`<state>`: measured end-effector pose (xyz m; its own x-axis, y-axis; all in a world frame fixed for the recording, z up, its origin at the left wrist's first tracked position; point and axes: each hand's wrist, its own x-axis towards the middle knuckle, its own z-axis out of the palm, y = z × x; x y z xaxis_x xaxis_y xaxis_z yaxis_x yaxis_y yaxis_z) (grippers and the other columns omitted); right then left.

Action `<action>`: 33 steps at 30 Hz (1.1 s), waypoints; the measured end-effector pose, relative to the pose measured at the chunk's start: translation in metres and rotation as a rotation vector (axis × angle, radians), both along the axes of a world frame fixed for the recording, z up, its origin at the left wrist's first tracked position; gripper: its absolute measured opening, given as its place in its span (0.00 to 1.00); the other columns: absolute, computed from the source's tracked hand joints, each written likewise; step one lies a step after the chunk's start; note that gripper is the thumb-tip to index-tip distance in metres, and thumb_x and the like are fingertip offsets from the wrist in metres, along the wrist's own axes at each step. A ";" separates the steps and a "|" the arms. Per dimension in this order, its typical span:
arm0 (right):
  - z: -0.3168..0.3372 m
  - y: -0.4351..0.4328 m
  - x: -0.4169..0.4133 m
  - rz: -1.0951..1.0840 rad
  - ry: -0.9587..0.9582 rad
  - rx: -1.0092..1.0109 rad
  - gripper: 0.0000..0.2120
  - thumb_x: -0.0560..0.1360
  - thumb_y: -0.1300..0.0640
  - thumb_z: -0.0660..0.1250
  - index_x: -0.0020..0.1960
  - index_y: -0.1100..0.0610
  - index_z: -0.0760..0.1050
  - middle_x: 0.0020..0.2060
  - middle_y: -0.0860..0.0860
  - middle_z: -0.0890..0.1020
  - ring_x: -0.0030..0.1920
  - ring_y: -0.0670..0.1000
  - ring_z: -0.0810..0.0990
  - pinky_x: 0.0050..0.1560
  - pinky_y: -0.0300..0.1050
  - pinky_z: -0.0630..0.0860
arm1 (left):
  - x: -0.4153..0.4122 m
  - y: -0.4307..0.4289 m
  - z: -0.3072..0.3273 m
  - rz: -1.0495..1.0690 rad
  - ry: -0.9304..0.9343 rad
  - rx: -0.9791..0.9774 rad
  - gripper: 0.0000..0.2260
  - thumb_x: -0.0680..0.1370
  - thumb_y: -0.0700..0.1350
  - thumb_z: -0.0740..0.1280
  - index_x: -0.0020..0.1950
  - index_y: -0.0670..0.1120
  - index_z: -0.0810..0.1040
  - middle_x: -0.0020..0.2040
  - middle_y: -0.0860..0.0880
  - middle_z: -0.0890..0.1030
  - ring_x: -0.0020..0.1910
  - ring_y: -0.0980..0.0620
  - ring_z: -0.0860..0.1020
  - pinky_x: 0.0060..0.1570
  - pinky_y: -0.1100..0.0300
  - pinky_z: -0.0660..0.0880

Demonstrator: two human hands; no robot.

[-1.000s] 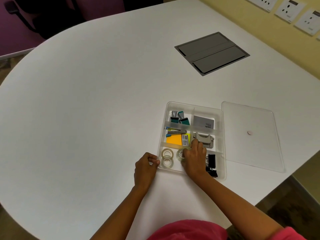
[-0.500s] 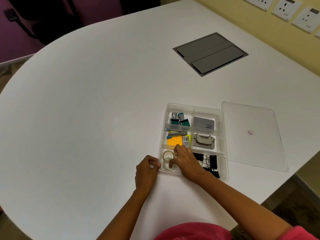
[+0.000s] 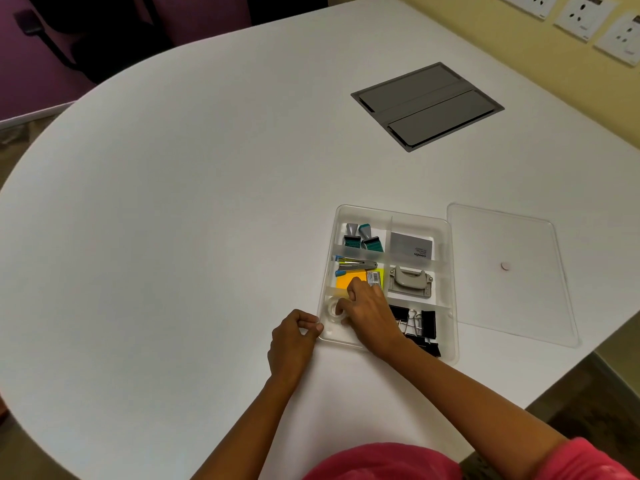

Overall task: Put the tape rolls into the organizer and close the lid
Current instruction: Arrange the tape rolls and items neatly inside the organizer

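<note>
White oval table [image 3: 173,237] carries the clear plastic compartment organizer [image 3: 446,271], its flat clear lid [image 3: 519,306] lying off, just to its right. Right hand [image 3: 372,315] reaches into the near-left compartment, fingers curled on a clear tape roll [image 3: 333,308]. Left hand [image 3: 292,342] pinches the organizer's near-left rim.

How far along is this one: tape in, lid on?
Done: tape rolls sit in the organizer's near-left compartment. In hand: the right hand is in that compartment on the tape; the left hand steadies the corner. Left: the lid lies flat on the table, right of the organizer.
</note>
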<state>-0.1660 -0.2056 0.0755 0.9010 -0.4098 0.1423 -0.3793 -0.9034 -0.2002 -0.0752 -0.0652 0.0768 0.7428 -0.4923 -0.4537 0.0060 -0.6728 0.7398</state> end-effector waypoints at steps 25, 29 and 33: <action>-0.009 0.003 0.000 -0.217 0.218 -0.082 0.15 0.53 0.54 0.81 0.38 0.53 0.82 0.53 0.58 0.76 0.50 0.58 0.68 0.44 0.50 0.70 | 0.003 0.001 0.003 -0.023 0.029 0.047 0.06 0.73 0.53 0.70 0.39 0.58 0.74 0.42 0.58 0.80 0.47 0.51 0.82 0.51 0.52 0.77; -0.002 0.005 -0.010 -0.189 0.077 -0.045 0.18 0.56 0.49 0.80 0.42 0.51 0.80 0.51 0.55 0.73 0.48 0.55 0.67 0.43 0.49 0.69 | 0.003 0.001 0.002 -0.026 0.029 0.033 0.06 0.73 0.54 0.70 0.40 0.58 0.75 0.42 0.58 0.81 0.47 0.50 0.82 0.51 0.51 0.78; 0.005 0.009 -0.022 -0.359 0.008 -0.092 0.16 0.60 0.54 0.79 0.45 0.56 0.81 0.52 0.59 0.76 0.49 0.57 0.70 0.43 0.50 0.71 | 0.004 0.002 0.001 -0.024 0.032 0.029 0.06 0.73 0.54 0.71 0.39 0.59 0.75 0.41 0.58 0.81 0.45 0.51 0.82 0.51 0.49 0.78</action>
<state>-0.1883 -0.1963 0.0803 0.7037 -0.6855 0.1868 -0.6763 -0.7268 -0.1198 -0.0713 -0.0636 0.0778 0.7157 -0.4960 -0.4917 0.0134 -0.6941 0.7197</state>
